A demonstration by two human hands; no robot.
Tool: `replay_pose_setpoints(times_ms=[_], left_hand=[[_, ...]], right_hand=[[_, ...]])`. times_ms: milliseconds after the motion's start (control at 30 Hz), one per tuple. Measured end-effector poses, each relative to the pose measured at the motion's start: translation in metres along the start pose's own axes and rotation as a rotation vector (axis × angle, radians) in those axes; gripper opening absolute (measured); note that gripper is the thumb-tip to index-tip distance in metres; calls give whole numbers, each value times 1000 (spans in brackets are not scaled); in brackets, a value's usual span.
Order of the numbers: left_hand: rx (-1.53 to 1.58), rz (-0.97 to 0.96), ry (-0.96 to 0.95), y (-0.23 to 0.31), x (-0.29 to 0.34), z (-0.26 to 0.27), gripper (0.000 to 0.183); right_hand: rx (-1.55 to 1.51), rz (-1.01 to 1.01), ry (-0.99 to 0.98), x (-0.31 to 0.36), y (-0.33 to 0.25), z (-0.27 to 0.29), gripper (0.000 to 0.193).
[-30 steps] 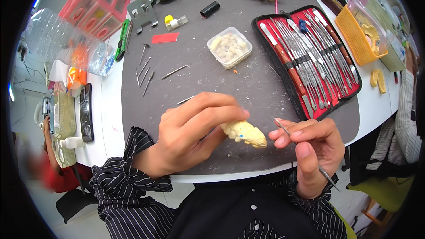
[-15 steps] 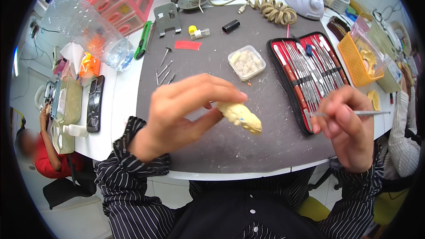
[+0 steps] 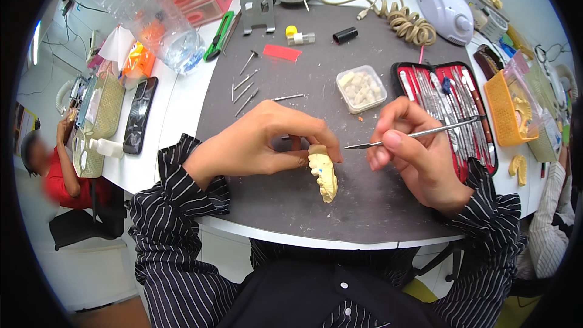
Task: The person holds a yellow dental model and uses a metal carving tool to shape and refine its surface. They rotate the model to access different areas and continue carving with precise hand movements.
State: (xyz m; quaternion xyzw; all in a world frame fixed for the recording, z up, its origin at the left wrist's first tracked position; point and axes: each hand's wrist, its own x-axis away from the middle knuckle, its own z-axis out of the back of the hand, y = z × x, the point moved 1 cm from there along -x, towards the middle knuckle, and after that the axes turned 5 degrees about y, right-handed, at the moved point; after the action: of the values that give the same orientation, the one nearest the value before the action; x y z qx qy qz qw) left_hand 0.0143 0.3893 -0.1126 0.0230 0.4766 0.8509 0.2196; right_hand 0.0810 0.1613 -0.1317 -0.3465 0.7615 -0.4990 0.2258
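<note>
Between the thumb and fingers of my left hand [image 3: 267, 140] is a yellow plaster dental model [image 3: 323, 177], a partial row of teeth with a small blue mark on one side. It hangs down toward me above the grey mat [image 3: 285, 212]. My right hand [image 3: 419, 158] is closed around a slim metal dental carving tool [image 3: 425, 132]. The tool's dark pointed blade reaches left toward the model and stays apart from it. Behind my right hand lies an open red-lined case [image 3: 452, 103] filled with metal instruments.
A clear box of tooth-like pieces [image 3: 361, 89] stands beyond my hands. Several burs [image 3: 246, 92], red tape [image 3: 282, 53] and a green cutter [image 3: 218, 35] lie at the left. A large plastic bottle [image 3: 152, 21], phone [image 3: 140, 115] and orange basket [image 3: 507, 106] flank the mat. Another person sits far left.
My right hand has moved left, bringing the carving tool's blade near the model. My left hand has turned the model so it points down toward me. The view has shifted slightly.
</note>
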Motion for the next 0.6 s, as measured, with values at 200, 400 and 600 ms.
replay_pose_setpoints(times_ms=[200,400,600], left_hand=[[-2,37,2,1,3,1,24],[23,-8,-1,-3,2,1,28],[43,-128,-8,-8,4,-1,33]], right_hand=[[31,33,-15,2,8,6,17],[61,28,-87,0,7,7,16],[115,119,-84,4,3,-5,9]])
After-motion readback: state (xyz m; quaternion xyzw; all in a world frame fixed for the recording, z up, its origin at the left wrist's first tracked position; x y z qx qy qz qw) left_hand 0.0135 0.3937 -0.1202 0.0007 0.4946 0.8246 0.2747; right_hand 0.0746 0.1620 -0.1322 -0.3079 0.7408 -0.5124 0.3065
